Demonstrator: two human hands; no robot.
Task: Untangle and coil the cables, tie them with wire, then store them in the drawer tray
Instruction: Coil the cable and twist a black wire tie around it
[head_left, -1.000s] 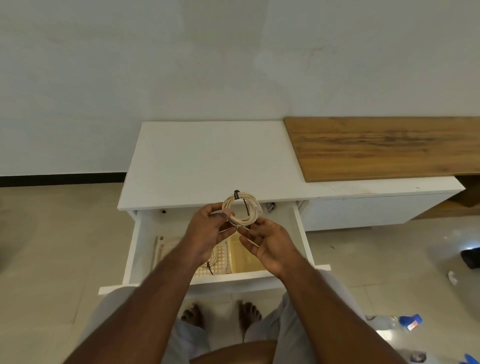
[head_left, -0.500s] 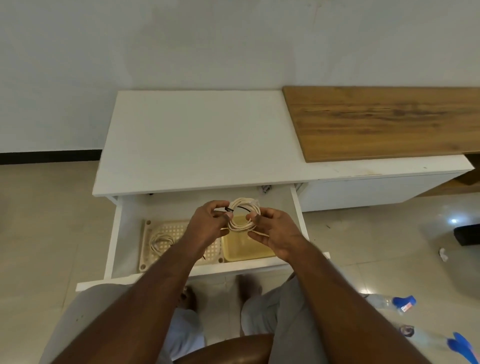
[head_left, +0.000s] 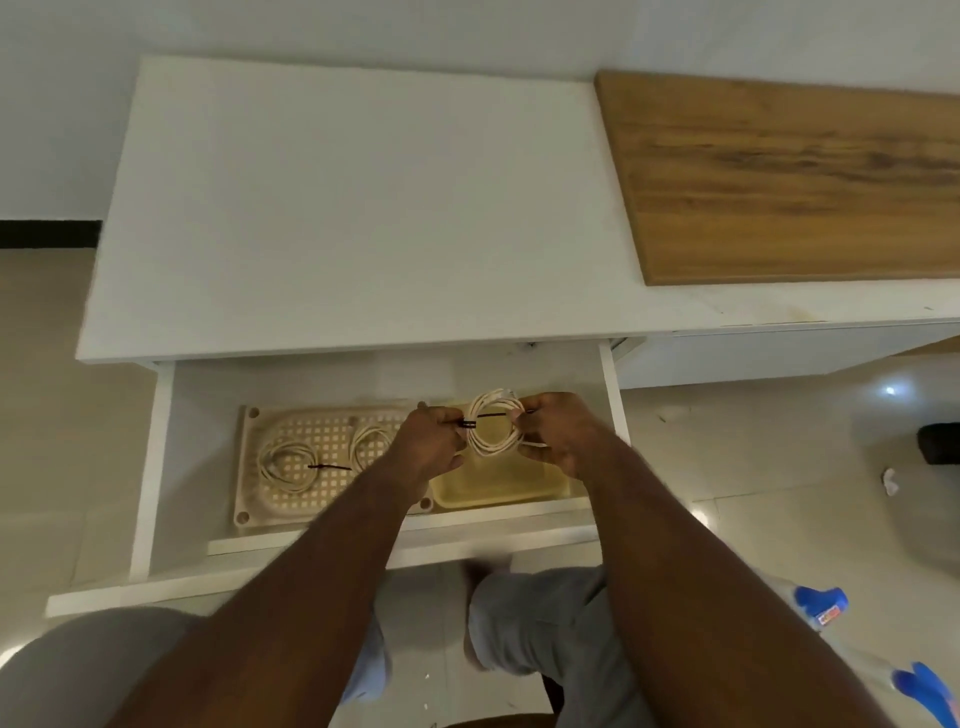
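A small round coil of cream-white cable (head_left: 493, 423) is held flat-on to the camera above the open drawer, its ring nearly upright and slightly taller than wide, with a short cable end projecting rightwards from its lower right edge. The loops are bunched closely, and a thin black tie wire (head_left: 485, 417) is wrapped around the left side of the ring and stretched horizontally across its opening. The left side of the coil and the wire's end are pinched by the left hand (head_left: 434, 444), while the right side is gripped between thumb and fingers of the right hand (head_left: 558, 434). Beneath the coil a pale yellow plastic tray (head_left: 498, 486) is seen in the white open drawer (head_left: 156, 452), and beside it to the left a beige perforated tray (head_left: 332, 447) is laid, on which two further tied cream cable coils (head_left: 288, 465) are rested. Compared with half a second earlier, the coil is held further over the yellow tray, the wire is drawn straighter across the ring, and more of the perforated tray is exposed. The white cabinet top (head_left: 353, 208) and a brown wooden board (head_left: 789, 176) are seen beyond.
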